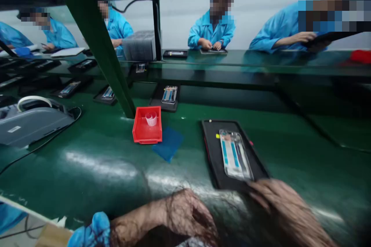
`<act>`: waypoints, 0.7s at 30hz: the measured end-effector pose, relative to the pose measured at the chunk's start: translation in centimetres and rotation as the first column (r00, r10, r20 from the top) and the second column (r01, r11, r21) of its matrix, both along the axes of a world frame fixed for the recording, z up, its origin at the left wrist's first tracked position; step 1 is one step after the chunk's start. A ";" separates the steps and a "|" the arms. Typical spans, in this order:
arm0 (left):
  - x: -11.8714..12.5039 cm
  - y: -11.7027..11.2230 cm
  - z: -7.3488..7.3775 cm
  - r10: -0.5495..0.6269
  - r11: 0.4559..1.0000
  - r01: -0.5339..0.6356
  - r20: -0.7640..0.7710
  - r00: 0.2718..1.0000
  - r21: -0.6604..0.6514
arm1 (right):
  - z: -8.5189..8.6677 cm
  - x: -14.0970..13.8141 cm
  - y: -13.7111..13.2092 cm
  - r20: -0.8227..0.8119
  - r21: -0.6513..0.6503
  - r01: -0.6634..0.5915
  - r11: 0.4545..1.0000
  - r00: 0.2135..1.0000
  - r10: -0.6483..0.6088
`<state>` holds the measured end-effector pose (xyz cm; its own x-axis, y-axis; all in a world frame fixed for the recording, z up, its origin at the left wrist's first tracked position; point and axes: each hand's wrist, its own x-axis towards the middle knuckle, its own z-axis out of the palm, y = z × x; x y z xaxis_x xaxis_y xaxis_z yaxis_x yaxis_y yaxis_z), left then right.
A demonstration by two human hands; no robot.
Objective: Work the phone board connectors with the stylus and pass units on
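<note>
A black tray (214,154) lies on the green bench (95,154) in front of me, holding an opened phone frame (235,155) with blue strips inside. My right hand (285,208) reaches to the tray's near edge, fingers touching its lower right corner; the hand is smeared by motion. My left hand (188,216) sits low at the bench's front edge, fingers curled inward, and what they hold is hidden.
A red bin (145,133) with a small white cup stands beside a blue cloth (169,143). A grey machine (31,121) with a cable sits at left. A green post (101,50) rises mid-bench. More trays with phones lie behind. Several workers in blue coats sit across.
</note>
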<state>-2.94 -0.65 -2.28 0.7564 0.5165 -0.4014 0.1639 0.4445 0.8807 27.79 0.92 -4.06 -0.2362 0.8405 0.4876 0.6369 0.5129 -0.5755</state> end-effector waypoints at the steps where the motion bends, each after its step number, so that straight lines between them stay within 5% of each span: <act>1: 0.1 0.1 -0.4 0.000 1.000 0.000 -0.008 1.000 -0.008 | -0.4 0.3 2.4 0.070 0.019 -0.031 0.999 0.997 0.029; 6: 0.2 0.8 -1.5 0.048 0.998 -0.043 -0.085 0.995 0.052 | -1.2 0.7 14.6 0.180 0.177 -0.085 0.981 0.982 0.053; 11: 0.0 1.4 -2.2 0.060 0.985 -0.038 -0.130 0.990 0.170 | -1.1 -0.3 20.6 0.148 0.240 -0.084 0.967 0.988 0.049; 17: -0.7 1.8 -2.1 0.058 0.929 0.029 -0.222 0.973 0.369 | 0.1 -1.6 20.0 0.026 0.243 -0.003 0.970 1.000 -0.004; 21: 1.0 2.5 -0.3 -0.150 0.785 0.264 -0.242 0.959 0.560 | 1.4 -2.4 14.9 0.048 0.197 0.059 0.979 0.996 -0.069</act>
